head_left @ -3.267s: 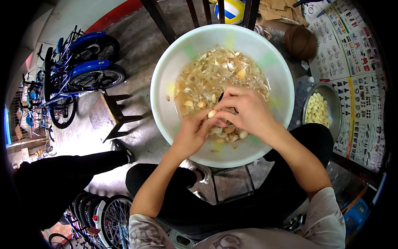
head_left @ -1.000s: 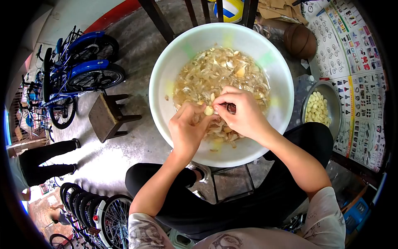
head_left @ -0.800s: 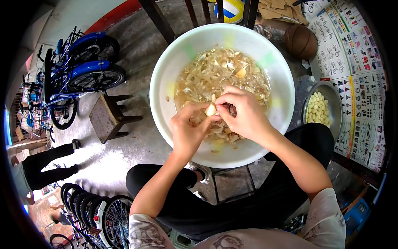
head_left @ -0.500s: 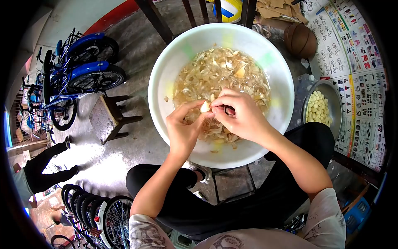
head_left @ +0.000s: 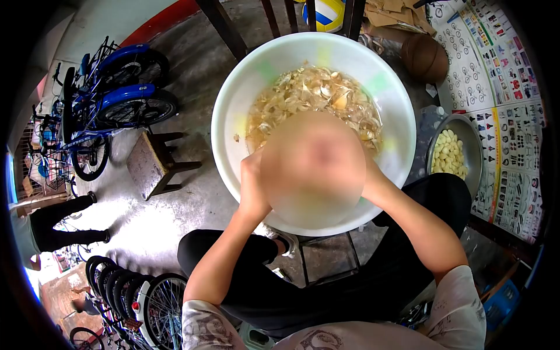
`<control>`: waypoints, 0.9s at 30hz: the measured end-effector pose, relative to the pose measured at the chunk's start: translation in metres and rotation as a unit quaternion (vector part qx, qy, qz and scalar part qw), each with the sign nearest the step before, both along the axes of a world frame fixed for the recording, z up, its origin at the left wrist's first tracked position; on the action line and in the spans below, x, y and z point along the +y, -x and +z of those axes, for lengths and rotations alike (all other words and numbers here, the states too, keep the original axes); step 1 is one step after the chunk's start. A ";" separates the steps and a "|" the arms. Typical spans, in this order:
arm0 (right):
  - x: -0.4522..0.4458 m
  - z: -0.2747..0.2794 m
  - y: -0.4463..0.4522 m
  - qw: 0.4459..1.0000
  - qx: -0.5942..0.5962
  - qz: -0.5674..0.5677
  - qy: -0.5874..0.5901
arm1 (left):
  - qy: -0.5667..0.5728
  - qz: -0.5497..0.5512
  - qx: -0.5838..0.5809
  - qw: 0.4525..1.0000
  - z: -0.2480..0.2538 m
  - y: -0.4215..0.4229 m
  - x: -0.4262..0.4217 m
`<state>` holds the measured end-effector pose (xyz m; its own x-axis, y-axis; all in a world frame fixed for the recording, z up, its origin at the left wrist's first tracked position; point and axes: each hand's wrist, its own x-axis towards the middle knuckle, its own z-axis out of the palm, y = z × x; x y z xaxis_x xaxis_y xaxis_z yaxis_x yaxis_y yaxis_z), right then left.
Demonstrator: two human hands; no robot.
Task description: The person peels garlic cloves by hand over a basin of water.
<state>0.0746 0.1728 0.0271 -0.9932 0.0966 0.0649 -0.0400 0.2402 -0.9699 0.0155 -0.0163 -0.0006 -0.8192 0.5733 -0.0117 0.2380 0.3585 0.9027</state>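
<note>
A wide white basin [head_left: 233,87] stands before my knees, holding water and many loose garlic skins [head_left: 303,87]. Over its near half are my left hand [head_left: 252,178] and my right hand [head_left: 371,179], close together. A round blurred patch covers the fingers of both, so their grip and anything between them are hidden. Among the skins floats a larger yellowish piece [head_left: 340,102]. To the right, a metal bowl [head_left: 475,146] contains peeled garlic cloves [head_left: 448,153].
A wooden stool [head_left: 146,166] and blue bicycles [head_left: 125,99] are on the left. Another person's legs [head_left: 64,224] show at the far left. Behind the basin are dark chair slats [head_left: 221,26], a volleyball [head_left: 324,14] and a brown basketball [head_left: 424,57]. Printed sheets [head_left: 496,116] line the right.
Half a second ago my left fingers pinched a garlic clove, with my right fingers against it. Now a blur hides the fingers; both forearms look almost unmoved. The view has shifted slightly.
</note>
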 end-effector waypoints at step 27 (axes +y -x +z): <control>0.003 0.000 0.003 0.988 0.037 0.074 -0.131 | -0.191 0.092 -0.384 0.899 0.008 0.008 0.001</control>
